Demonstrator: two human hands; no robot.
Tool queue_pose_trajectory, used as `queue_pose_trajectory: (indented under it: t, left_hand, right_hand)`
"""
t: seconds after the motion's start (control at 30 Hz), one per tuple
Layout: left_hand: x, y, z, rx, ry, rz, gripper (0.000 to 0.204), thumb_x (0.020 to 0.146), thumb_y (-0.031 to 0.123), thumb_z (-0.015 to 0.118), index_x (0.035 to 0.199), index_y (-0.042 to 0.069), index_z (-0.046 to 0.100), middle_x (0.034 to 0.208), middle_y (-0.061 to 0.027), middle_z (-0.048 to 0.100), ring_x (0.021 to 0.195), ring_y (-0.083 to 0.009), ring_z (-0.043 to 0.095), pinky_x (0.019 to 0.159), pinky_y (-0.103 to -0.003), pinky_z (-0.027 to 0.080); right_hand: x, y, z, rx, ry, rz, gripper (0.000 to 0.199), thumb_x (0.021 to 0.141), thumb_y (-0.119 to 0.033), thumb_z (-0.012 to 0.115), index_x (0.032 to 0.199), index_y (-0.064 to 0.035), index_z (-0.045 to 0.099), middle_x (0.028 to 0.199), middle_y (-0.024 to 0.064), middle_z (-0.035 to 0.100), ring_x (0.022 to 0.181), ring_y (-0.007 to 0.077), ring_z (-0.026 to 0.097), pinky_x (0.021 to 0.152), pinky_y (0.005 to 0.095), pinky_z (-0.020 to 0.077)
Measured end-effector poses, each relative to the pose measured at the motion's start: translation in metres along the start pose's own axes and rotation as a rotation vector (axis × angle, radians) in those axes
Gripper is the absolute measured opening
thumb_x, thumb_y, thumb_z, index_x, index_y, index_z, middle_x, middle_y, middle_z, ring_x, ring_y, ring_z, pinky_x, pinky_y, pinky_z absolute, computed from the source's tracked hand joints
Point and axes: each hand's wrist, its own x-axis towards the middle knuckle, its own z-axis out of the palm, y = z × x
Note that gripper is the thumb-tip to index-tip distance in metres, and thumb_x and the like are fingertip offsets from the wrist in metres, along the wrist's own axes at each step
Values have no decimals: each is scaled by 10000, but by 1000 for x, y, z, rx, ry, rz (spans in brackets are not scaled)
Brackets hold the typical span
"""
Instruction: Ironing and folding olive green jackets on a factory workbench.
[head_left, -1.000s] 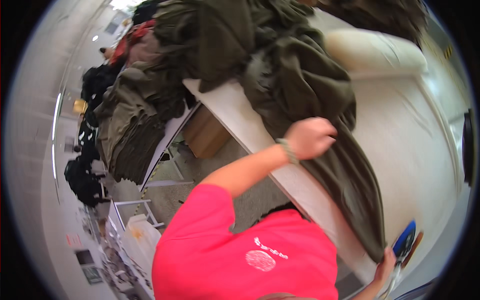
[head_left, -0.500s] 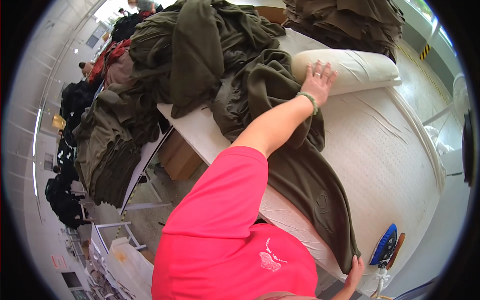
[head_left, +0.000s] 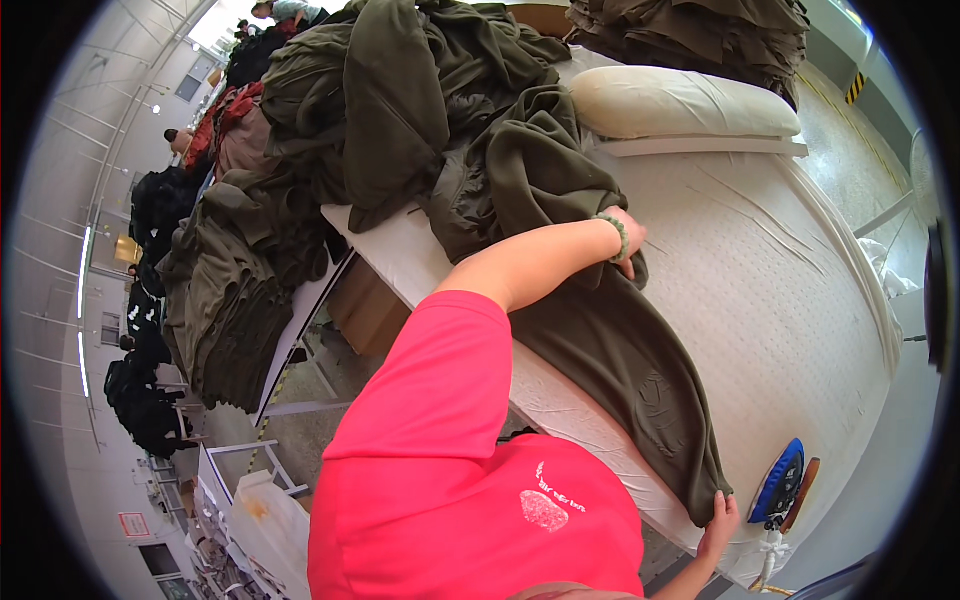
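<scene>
Head view, L hand [head_left: 628,240] gripping olive garment [head_left: 610,350], R hand [head_left: 718,520] pinching its hem.

A blue iron [head_left: 780,482] stands at the near edge of the white padded board [head_left: 800,300]. A cream pressing cushion [head_left: 680,103] lies at the board's far end. Olive garments are heaped [head_left: 400,110] at the far left, more draped over a side table [head_left: 240,300]. Dark clothes [head_left: 150,400] hang beyond.
</scene>
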Motion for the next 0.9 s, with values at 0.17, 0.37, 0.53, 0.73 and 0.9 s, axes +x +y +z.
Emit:
queue_pose_trajectory:
  t: [0.17,0.37,0.53,0.73,0.9]
  left_hand:
    - [-47,-31,-38,-166,-271,-135,628,736,558,810,1130,78,718,1213,-137,691,1147,-331,640,973,-419,506]
    - [-77,-79,-57,-537,1184,-459,305,820,325,769,968,70,695,1035,-157,660,959,-361,639,842,-485,506]
    - [-26,-31,-54,-133,1353,-316,435,819,288,768,1161,98,579,1044,-133,625,1032,-363,612,913,-480,469]
    - [-132,67,-1,-549,766,-231,415,886,462,663,724,80,667,847,-163,695,783,-389,666,623,-488,520]
    - [-243,25,114,-1062,82,-923,649,957,557,606,676,-28,634,640,-134,671,492,-192,636,482,-320,499]
  right_hand:
    - [3,-28,-5,-35,-215,-53,214,1002,-164,610,1130,6,628,1029,16,633,928,105,581,848,246,461]
    - [-6,-85,-33,35,-123,-153,415,998,-169,611,1350,41,545,1320,97,609,1147,157,581,1022,288,430]
    - [14,-57,-68,-47,-110,-84,491,997,-173,612,1420,47,499,1373,112,592,1228,177,559,1083,303,391]
    - [-4,-92,-33,-170,-201,-72,505,982,-163,635,1410,66,499,1353,100,602,1202,168,568,1051,292,415]
    - [16,-46,-41,-156,-26,-22,501,959,-129,670,1372,99,500,1277,88,613,1111,123,577,963,262,453]
